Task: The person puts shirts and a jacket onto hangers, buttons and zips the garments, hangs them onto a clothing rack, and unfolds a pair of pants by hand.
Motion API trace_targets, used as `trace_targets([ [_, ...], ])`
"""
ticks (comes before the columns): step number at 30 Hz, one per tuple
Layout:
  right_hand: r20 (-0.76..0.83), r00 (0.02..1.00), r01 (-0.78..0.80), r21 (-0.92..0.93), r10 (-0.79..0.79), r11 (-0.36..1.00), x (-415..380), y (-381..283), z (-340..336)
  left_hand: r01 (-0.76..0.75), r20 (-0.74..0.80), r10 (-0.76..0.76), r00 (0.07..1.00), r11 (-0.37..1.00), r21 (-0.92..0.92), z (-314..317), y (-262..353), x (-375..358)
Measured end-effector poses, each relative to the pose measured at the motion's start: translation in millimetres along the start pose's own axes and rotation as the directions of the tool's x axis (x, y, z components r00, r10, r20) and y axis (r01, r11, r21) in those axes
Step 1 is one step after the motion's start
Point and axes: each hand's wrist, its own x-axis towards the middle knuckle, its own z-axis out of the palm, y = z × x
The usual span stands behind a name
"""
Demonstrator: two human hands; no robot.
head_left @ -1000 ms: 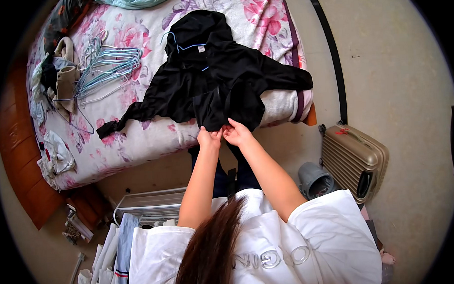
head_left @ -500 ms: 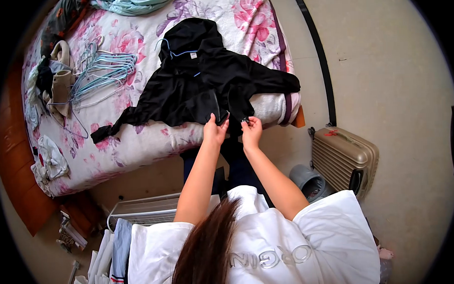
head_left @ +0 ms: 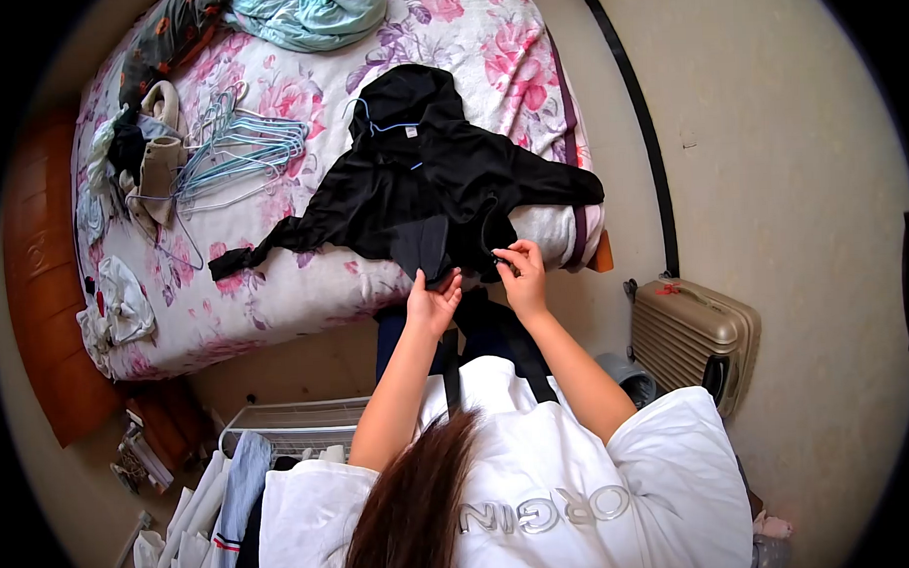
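Note:
A black hooded jacket (head_left: 372, 202) lies spread on the bed, its hood toward the far side and its sleeves out to both sides. A light blue hanger (head_left: 394, 125) shows inside its neck opening. At the bottom hem, my left hand (head_left: 435, 300) holds the left front edge, fingers pinched on the dark cloth. My right hand (head_left: 522, 272) pinches the right front edge a short way to the right. The two front edges are apart at the hem.
Several blue and white hangers (head_left: 240, 151) lie left on the floral bed (head_left: 335, 313), beside beige clothing (head_left: 160, 169). A brown suitcase (head_left: 691, 331) and a grey bin (head_left: 628, 378) stand right. A white rack (head_left: 299, 418) is at the lower left.
The view has shifted, so the bed appears further right and lower. Both hands still hold the hem; the left front edge is turned more, showing a flat grey-black panel.

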Motion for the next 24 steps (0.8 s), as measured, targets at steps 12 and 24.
trace_targets([
  [12,0.238,0.935,-0.326,0.292,0.262,0.899,-18,-7,20,-0.128,-0.004,0.128,0.992,0.992,-0.016,-24,8,1],
  [24,0.495,0.632,-0.774,0.358,0.597,0.522,-13,-1,43,-0.347,0.139,0.33,0.934,0.74,0.576,16,1,-38],
])
